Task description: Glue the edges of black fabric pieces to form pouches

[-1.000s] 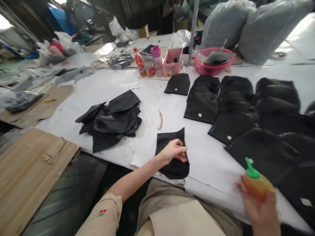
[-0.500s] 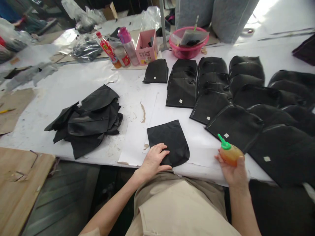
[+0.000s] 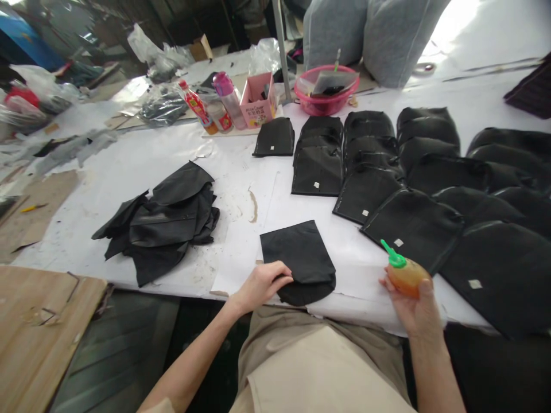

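Note:
My left hand [image 3: 263, 282] pinches the near left edge of a black fabric piece [image 3: 299, 252], which lies at the table's front edge. Its upper layer is lifted there, and a rounded lower layer shows beneath. In my right hand [image 3: 415, 307] is a small squeeze bottle [image 3: 408, 277] of orange-yellow liquid with a green nozzle, tilted to the upper left and held above the table. Left of the piece is a loose pile of black fabric pieces [image 3: 163, 223]. Overlapping rows of black pieces [image 3: 408, 229], several with a small white square, spread on the right.
At the back stand a red-capped drink bottle [image 3: 198, 108], a jar [image 3: 220, 116], a pink-capped bottle [image 3: 230, 100], a pink box [image 3: 258, 106] and a pink basin [image 3: 326, 103] by a metal pole [image 3: 282, 54]. A wooden board [image 3: 38, 321] lies at lower left.
My left hand has gone from resting flat on the black piece to pinching its edge, and the top layer has come up, showing the layer below. My right hand still holds the bottle.

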Action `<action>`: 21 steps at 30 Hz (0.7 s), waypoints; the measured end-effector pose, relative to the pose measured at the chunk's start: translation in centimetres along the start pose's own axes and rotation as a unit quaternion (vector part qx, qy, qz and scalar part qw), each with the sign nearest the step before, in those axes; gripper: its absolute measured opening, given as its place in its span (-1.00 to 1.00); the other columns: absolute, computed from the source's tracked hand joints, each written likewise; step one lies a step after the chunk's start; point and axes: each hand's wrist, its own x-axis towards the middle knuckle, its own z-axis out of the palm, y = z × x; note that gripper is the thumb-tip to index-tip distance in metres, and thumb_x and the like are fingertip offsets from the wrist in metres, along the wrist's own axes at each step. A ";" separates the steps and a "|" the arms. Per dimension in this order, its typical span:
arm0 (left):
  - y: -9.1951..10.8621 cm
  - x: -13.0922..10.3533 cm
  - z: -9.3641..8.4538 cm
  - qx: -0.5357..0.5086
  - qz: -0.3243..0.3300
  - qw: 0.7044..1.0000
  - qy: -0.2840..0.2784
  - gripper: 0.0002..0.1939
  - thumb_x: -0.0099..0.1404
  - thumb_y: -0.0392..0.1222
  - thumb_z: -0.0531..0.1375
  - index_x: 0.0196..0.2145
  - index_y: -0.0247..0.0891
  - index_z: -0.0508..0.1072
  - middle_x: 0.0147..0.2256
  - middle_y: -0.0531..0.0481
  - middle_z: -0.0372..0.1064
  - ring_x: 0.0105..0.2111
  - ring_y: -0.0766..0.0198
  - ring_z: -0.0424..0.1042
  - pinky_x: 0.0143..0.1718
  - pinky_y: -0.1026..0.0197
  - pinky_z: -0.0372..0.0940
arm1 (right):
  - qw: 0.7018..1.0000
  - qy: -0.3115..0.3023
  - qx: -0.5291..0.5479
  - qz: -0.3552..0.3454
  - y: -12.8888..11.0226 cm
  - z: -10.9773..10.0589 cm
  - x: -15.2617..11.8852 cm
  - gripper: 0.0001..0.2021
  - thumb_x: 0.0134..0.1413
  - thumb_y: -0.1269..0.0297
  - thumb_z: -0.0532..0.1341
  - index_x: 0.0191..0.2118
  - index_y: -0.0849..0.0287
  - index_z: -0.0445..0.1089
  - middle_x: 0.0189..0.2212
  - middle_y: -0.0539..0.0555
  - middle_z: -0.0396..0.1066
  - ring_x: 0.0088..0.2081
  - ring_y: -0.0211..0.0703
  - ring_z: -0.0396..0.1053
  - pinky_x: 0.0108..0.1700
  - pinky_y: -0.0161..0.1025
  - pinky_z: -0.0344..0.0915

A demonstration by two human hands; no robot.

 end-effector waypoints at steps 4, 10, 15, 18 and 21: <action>-2.4 4.4 -5.8 0.020 -0.067 0.977 0.201 -0.83 0.42 -0.12 0.21 -0.31 -0.23 0.48 -0.41 0.07 0.46 -0.38 0.30 0.43 -0.29 0.29 0.30 | 1.000 0.002 -0.003 -0.003 -0.1 0.1 0.0 -0.42 -0.27 -0.15 0.55 -0.13 0.08 0.58 -0.28 0.08 0.61 -0.32 -0.08 0.57 -0.29 -0.16 0.60; -9.1 11.4 -11.2 0.175 -0.199 0.915 0.304 -0.85 0.35 -0.19 0.21 -0.39 -0.23 0.40 -0.39 -0.02 0.44 -0.33 0.17 0.42 -0.21 0.19 0.28 | 1.000 0.004 -0.011 -0.001 0.0 0.3 0.1 -0.41 -0.29 -0.18 0.54 -0.14 0.07 0.58 -0.30 0.08 0.59 -0.33 -0.10 0.54 -0.30 -0.17 0.57; -7.3 10.1 -5.9 0.281 -0.159 0.868 0.376 -0.88 0.42 -0.17 0.18 -0.19 -0.27 0.46 -0.17 -0.21 0.47 -0.10 0.01 0.44 -0.05 0.07 0.29 | 0.999 0.030 -0.015 0.007 0.1 0.2 0.0 -0.43 -0.28 -0.17 0.53 -0.14 0.05 0.58 -0.24 0.08 0.59 -0.23 -0.04 0.54 -0.25 -0.14 0.56; -4.1 7.3 -0.5 0.250 -0.016 0.949 0.193 -0.78 0.49 -0.19 0.11 -0.33 -0.20 0.46 -0.38 0.00 0.46 -0.38 0.23 0.46 -0.30 0.24 0.29 | 0.998 0.043 -0.015 0.035 0.2 -1.1 0.2 -0.46 -0.20 -0.17 0.50 -0.13 0.06 0.57 -0.21 0.14 0.60 -0.22 0.03 0.55 -0.20 -0.04 0.57; -4.4 5.3 4.1 0.336 0.035 0.924 0.176 -0.77 0.45 -0.32 0.09 -0.34 -0.20 0.48 -0.36 -0.03 0.46 -0.35 0.20 0.47 -0.29 0.20 0.34 | 0.996 0.048 -0.015 0.076 1.4 -3.0 1.4 -0.50 -0.23 -0.16 0.51 -0.22 0.07 0.57 -0.29 0.16 0.61 -0.29 0.09 0.56 -0.24 0.03 0.58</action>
